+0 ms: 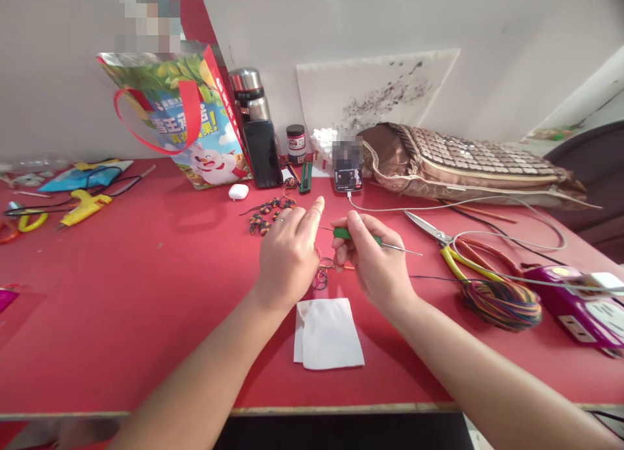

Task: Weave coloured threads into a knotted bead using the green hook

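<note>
My right hand point(377, 258) is closed around the green handle of a crochet hook point(344, 233); thin metal shafts stick out of both ends of the handle. Close beside it, my left hand point(290, 251) points its index finger forward while the other fingers curl under, largely hidden. Loops of multicoloured yarn point(320, 279) come out from beneath the left hand, which seems to pinch them. A thin strand runs right towards a wound bundle of the same yarn point(502, 305). Beyond the left hand lies a knotted multicoloured yarn piece point(263, 217).
A folded white tissue point(331, 336) lies in front of my hands. Scissors point(439, 232), a cable and a purple power strip point(570, 307) are at right. Behind stand a phone point(263, 154), another phone point(348, 167), a shopping bag point(195, 131) and a jar point(296, 144). A yellow glue gun point(85, 207) lies left.
</note>
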`<action>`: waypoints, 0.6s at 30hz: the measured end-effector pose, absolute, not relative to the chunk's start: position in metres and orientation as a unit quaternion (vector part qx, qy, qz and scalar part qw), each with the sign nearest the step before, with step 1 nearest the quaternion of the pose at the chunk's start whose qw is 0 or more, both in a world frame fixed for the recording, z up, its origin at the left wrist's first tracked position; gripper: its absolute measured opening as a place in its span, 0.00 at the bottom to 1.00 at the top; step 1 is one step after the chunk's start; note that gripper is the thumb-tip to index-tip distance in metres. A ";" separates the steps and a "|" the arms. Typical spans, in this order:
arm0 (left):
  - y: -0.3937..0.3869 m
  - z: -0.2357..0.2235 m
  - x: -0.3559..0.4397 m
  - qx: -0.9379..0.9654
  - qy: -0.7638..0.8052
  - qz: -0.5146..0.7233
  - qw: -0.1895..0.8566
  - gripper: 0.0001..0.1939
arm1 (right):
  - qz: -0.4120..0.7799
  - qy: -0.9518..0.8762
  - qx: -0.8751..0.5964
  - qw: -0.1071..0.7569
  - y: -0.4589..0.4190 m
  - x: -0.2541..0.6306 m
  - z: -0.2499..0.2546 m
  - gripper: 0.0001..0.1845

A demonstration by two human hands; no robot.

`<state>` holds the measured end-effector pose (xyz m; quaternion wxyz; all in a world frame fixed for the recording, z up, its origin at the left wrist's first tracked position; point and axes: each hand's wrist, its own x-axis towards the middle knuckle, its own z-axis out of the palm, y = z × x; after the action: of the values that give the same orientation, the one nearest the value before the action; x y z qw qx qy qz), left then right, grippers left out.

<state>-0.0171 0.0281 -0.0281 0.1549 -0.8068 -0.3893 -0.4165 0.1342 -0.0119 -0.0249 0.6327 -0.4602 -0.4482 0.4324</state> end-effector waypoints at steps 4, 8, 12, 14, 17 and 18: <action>0.028 -0.026 -0.019 -0.783 -0.408 -0.470 0.000 0.26 | 0.232 -0.631 -0.441 0.595 -0.014 0.143 -0.028 0.17; 0.026 -0.015 -0.018 -0.717 -0.451 -0.509 -0.156 0.27 | -0.013 -0.784 -0.355 0.509 -0.012 0.153 -0.032 0.12; 0.025 -0.003 -0.014 -0.581 -0.504 -0.524 -0.368 0.27 | 0.012 -0.764 -0.354 0.539 -0.012 0.155 -0.033 0.10; 0.025 0.000 -0.013 -0.537 -0.499 -0.535 -0.419 0.28 | 0.056 -0.739 -0.361 0.566 -0.013 0.154 -0.032 0.10; 0.024 0.001 -0.011 -0.526 -0.495 -0.548 -0.423 0.25 | 0.089 -0.711 -0.370 0.592 -0.015 0.152 -0.033 0.11; 0.023 0.001 -0.011 -0.527 -0.495 -0.550 -0.419 0.24 | 0.097 -0.703 -0.371 0.600 -0.015 0.151 -0.033 0.11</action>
<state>-0.0111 0.0230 0.0009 -0.4189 -0.5268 -0.4947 -0.5498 0.1508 -0.0152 -0.0330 0.5996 -0.3705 -0.7028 0.0968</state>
